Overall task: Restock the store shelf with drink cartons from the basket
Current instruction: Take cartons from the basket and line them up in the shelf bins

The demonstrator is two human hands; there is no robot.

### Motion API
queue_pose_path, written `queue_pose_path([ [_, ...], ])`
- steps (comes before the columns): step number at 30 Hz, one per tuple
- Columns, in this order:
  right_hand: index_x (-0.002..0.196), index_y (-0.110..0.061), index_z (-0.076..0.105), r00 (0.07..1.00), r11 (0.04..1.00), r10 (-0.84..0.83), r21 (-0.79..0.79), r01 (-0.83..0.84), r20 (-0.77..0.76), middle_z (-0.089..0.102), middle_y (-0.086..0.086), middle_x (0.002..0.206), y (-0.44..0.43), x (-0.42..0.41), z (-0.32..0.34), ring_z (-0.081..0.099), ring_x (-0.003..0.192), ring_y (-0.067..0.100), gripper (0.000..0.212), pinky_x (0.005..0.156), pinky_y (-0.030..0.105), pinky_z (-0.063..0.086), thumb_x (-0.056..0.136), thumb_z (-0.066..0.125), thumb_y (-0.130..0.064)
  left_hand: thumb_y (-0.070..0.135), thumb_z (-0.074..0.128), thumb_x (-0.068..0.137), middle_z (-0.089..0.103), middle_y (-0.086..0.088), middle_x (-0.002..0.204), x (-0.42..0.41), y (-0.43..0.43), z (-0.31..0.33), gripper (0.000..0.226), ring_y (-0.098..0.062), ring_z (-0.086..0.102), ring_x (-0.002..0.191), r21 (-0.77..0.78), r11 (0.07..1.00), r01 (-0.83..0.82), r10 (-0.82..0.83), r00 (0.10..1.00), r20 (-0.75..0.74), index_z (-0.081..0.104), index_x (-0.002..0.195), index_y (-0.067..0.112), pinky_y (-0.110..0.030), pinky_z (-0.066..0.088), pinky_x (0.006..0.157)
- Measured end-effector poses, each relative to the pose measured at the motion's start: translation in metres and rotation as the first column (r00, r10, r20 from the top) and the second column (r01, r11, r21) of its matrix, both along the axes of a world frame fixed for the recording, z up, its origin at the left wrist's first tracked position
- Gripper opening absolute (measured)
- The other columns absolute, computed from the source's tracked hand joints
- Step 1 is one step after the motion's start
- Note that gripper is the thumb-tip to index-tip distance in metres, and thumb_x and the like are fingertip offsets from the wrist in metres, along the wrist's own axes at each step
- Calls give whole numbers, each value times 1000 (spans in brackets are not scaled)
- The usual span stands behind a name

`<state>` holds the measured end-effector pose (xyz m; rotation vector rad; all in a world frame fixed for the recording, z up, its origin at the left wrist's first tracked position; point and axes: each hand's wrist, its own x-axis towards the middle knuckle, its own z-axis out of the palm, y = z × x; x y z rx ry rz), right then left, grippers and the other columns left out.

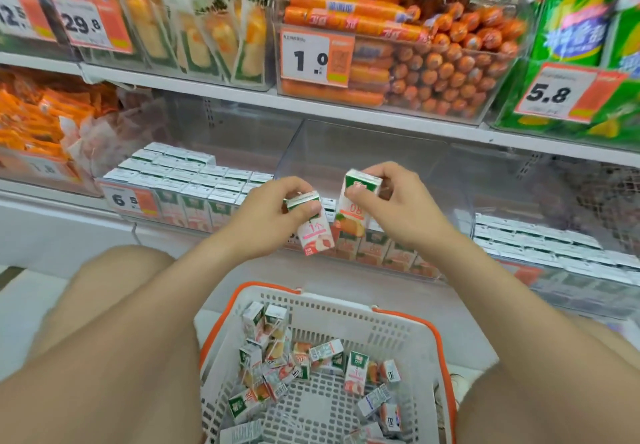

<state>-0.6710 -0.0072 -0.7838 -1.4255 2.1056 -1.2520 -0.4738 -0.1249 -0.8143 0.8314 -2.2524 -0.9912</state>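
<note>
Now each hand pinches 1 carton by its top: the left hand holds the pink carton, the right hand the orange carton, both roughly upright. The shelved orange row sits just below the right hand, which is nearer to it; the basket lies beneath both wrists.

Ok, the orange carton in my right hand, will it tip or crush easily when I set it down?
The orange carton looks stiff and flat-sided, so it probably keeps shape as the right hand pinches it. Tall and narrow, it may tip if nudged; loose cartons in the basket lie toppled.
</note>
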Motion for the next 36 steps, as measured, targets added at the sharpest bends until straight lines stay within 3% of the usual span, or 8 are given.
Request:
queue_pose_path([
  [6, 119, -24, 69, 970, 994, -22, -106, -4, -241, 72, -9, 110, -22, -40, -1, 68, 95, 17, 25, 90, 43, 56, 94, 71, -27, 43, 66, 100, 68, 22, 98, -17, 0, -7, 15, -1, 66, 90, 16, 997, -81, 81, 996, 27, 69, 110, 32, -29, 50, 79],
  [9, 130, -20, 64, 894, 999, 11, 43, 9, -448, 69, 4, 119, -36, -49, -18, 64, 96, 23, 33, 88, 37, 50, 98, 68, -26, 43, 64, 102, 65, 24, 94, -22, 1, -9, 18, 5, 63, 85, 5, 995, -105, 104, 993, 59, 68, 113, 31, -18, 46, 70],
  [18, 98, -12, 69, 854, 896, 303, 431, -104, -424, 71, 4, 79, -57, -40, -46, 64, 76, 27, 23, 75, 41, 54, 100, 47, -19, 50, 76, 91, 71, 13, 102, -19, -4, -7, 30, -6, 70, 89, 85, 984, -154, 151, 987, 45, 69, 112, 31, -34, 59, 79],
  [21, 79, -13, 60, 851, 900, 284, 429, -78, -442, 63, 7, 67, -58, -40, -51, 59, 66, 28, 29, 72, 46, 55, 97, 39, -20, 51, 86, 81, 73, 5, 107, -17, -6, -5, 44, -14, 72, 97, 204, 964, -169, 170, 985, 14, 68, 114, 28, -44, 61, 89],
  [24, 87, -16, 62, 842, 963, 178, 265, -43, -510, 68, 7, 89, -54, -23, -48, 63, 90, 33, 32, 82, 42, 51, 103, 37, -27, 42, 87, 83, 77, 5, 100, -13, -6, 0, 35, -12, 74, 91, 239, 960, -147, 165, 985, -56, 71, 110, 26, -43, 63, 87],
  [28, 134, -26, 64, 969, 971, 189, -118, -208, -157, 73, -9, 110, -32, 25, -31, 66, 97, 6, 34, 83, 22, 51, 106, 49, -37, 32, 81, 90, 80, -1, 93, -5, -2, 8, 19, -17, 77, 84, 258, 961, -102, 158, 966, -206, 75, 106, 22, -40, 63, 79],
  [33, 135, -28, 58, 957, 944, 277, -159, -288, -87, 75, -5, 92, -26, 48, -35, 72, 85, 15, 38, 79, 39, 59, 100, 67, -39, 30, 70, 99, 81, -8, 96, 11, 1, 15, 21, -28, 78, 93, 324, 946, -14, 102, 961, -257, 76, 112, 15, -49, 63, 90],
  [36, 133, -21, 62, 964, 970, 216, -150, -193, 157, 79, 2, 95, -35, 59, -31, 76, 88, 23, 40, 81, 48, 62, 96, 70, -29, 38, 51, 109, 81, -8, 100, 25, -11, 16, 36, -27, 77, 96, 379, 925, -18, 143, 942, -304, 75, 113, 11, -43, 63, 87],
])
